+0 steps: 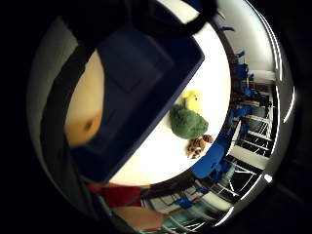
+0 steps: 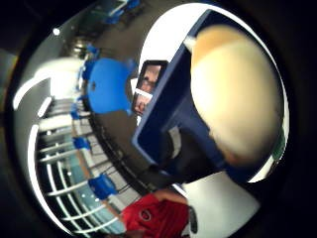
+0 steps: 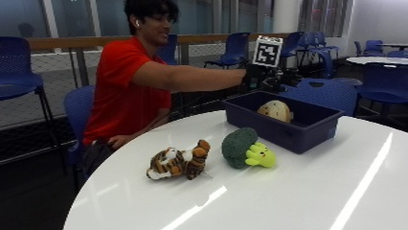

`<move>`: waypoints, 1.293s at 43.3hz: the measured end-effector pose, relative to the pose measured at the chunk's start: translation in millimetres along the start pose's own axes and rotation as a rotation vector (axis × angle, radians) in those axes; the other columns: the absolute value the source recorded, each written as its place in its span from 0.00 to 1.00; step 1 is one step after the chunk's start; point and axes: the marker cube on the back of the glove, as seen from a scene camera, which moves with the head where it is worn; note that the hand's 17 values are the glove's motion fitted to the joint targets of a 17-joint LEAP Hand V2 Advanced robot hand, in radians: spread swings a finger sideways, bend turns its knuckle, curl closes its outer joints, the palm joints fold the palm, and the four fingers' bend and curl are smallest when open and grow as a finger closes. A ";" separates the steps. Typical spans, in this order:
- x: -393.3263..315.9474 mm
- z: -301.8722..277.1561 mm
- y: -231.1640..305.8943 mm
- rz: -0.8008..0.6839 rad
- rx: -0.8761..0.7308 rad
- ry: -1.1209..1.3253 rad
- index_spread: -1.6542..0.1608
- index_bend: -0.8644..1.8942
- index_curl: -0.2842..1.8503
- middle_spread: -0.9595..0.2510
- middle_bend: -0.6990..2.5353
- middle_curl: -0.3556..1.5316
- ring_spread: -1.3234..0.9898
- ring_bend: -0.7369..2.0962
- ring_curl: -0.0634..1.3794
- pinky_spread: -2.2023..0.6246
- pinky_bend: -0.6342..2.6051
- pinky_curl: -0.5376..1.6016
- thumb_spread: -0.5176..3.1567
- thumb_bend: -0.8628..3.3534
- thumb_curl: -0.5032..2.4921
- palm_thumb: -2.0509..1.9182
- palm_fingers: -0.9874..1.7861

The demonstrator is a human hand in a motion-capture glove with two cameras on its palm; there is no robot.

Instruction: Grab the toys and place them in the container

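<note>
A person is reaching the gloved right hand (image 3: pixel 273 76) over the blue container (image 3: pixel 300 132) on the white tabletop (image 3: pixel 306 191); whether its fingers are curled or released, I cannot tell. A tan plush toy (image 3: pixel 275 110) is lying inside the container. Just beside the container, the broccoli plush (image 3: pixel 245 147) is waiting, and beyond it the tiger plush (image 3: pixel 177 163). Both are looking soft, light and squashy, probably best pinched around the body's middle.

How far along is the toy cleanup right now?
One of three toys looks done: the tan plush lies in the blue container. The gloved right hand hangs over the container, holding nothing visible. The broccoli plush and tiger plush are still on the white table.
</note>
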 end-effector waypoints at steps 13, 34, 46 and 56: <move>95.7 3.1 76.2 0.155 0.080 -0.088 0.74 0.31 0.33 0.71 0.26 0.46 0.52 0.36 0.31 0.78 0.50 0.44 0.40 0.18 0.35 0.50 0.21; 260.0 92.3 189.1 0.418 0.017 -0.017 0.75 0.33 0.23 0.75 0.25 0.38 0.56 0.32 0.28 0.80 0.45 0.41 0.41 0.19 0.28 0.49 0.25; 301.5 111.3 209.6 0.513 -0.026 -0.037 0.75 0.34 0.22 0.75 0.26 0.36 0.56 0.32 0.27 0.80 0.44 0.41 0.41 0.19 0.27 0.50 0.26; 324.1 137.4 218.7 0.552 -0.058 -0.022 0.74 0.34 0.21 0.75 0.25 0.34 0.58 0.31 0.24 0.82 0.51 0.44 0.41 0.19 0.26 0.50 0.26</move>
